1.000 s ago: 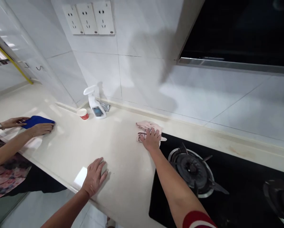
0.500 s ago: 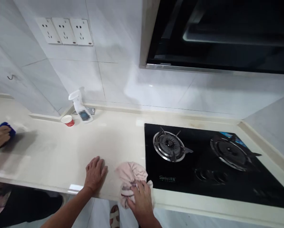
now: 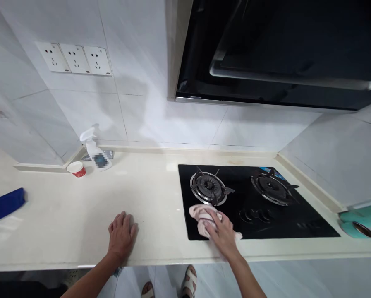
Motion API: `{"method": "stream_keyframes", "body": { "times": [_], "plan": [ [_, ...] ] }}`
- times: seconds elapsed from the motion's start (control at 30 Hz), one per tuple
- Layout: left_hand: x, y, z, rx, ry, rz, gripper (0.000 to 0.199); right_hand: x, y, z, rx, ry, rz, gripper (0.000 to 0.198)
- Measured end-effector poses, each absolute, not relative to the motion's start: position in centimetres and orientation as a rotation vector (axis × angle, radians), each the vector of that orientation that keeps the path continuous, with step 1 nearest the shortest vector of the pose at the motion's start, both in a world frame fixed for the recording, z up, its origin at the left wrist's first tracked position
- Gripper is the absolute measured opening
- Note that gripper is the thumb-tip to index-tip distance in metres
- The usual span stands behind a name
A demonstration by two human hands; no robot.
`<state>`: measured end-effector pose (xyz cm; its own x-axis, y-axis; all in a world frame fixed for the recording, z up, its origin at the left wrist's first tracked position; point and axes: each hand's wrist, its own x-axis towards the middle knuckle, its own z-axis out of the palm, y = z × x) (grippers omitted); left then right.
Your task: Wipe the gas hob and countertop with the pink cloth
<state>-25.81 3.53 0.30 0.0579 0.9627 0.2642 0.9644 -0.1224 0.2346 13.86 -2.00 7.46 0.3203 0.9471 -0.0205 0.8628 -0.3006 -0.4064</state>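
Observation:
My right hand [image 3: 223,232] grips a crumpled pale pink cloth [image 3: 200,214] and presses it on the front left of the black glass gas hob [image 3: 235,223]. The cloth lies just in front of the left burner [image 3: 209,187], with one end trailing past my fingers towards the hob's front edge. My left hand [image 3: 122,235] rests flat on the cream countertop [image 3: 154,198], left of the hob, fingers stretched out and nothing in them.
A white spray bottle [image 3: 97,154] and a red and white paper cup [image 3: 76,169] stand near the wall corner. Something blue [image 3: 5,205] lies at the far left. A black range hood [image 3: 266,58] overhangs the hob. A green roll [image 3: 357,229] sits at the right.
My right hand has carried the pink cloth from the countertop onto the hob. My left hand stays flat. The other person's hand at the far left has gone out of view as the view shifted.

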Motion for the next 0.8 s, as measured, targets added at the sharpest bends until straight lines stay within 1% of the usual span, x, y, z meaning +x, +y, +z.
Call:
{"method": "stream_keyframes", "body": {
  "times": [0.07,0.13,0.2,0.27,0.33,0.4,0.47,0.53,0.6,0.67,0.73,0.8],
  "plan": [
    [-25.8,3.6,0.3,-2.286,-2.078,-0.562,0.043,11.7,1.0,6.5,-2.49,-1.601,0.322,0.061],
    [-25.8,3.6,0.4,-2.285,-2.085,-0.565,0.044,8.9,2.5,5.8,-2.55,-1.638,0.243,0.061],
    [-25.7,3.6,0.4,-2.284,-2.09,-0.561,0.043,5.9,2.3,5.4,-2.455,-1.752,0.193,0.053],
    [-25.7,3.6,0.5,-2.288,-2.086,-0.559,0.043,3.1,0.9,5.3,-2.277,-1.914,0.22,0.044],
    [-25.7,3.6,0.6,-2.294,-2.085,-0.58,0.043,0.4,-1.1,5.1,-2.061,-2.059,0.344,0.04],
    [-25.7,3.5,0.7,-2.309,-2.089,-0.633,0.043,-2.1,-3.2,4.7,-1.842,-2.139,0.524,0.042],
    [-25.7,3.5,0.9,-2.333,-2.114,-0.776,0.041,-4.3,-5.0,4.4,-1.641,-2.132,0.717,0.045],
    [-25.8,3.7,1.2,-2.334,-2.174,-1.027,0.036,-5.7,-6.4,4.4,-1.466,-2.007,0.929,0.044],
    [-26.0,4.1,1.6,-2.301,-2.235,-1.25,0.034,-6.4,-7.0,5.0,-1.33,-1.776,1.144,0.037],
    [-26.5,4.5,1.9,-2.251,-2.281,-1.363,0.038,-6.2,-6.7,6.0,-1.221,-1.516,1.315,0.029],
    [-27.2,4.6,2.4,-2.182,-2.331,-1.428,0.045,-5.2,-5.5,7.1,-1.165,-1.319,1.393,0.031],
    [-28.0,4.2,3.1,-2.101,-2.386,-1.495,0.049,-3.6,-3.6,8.0,-1.213,-1.254,1.371,0.041]
  ]
}}
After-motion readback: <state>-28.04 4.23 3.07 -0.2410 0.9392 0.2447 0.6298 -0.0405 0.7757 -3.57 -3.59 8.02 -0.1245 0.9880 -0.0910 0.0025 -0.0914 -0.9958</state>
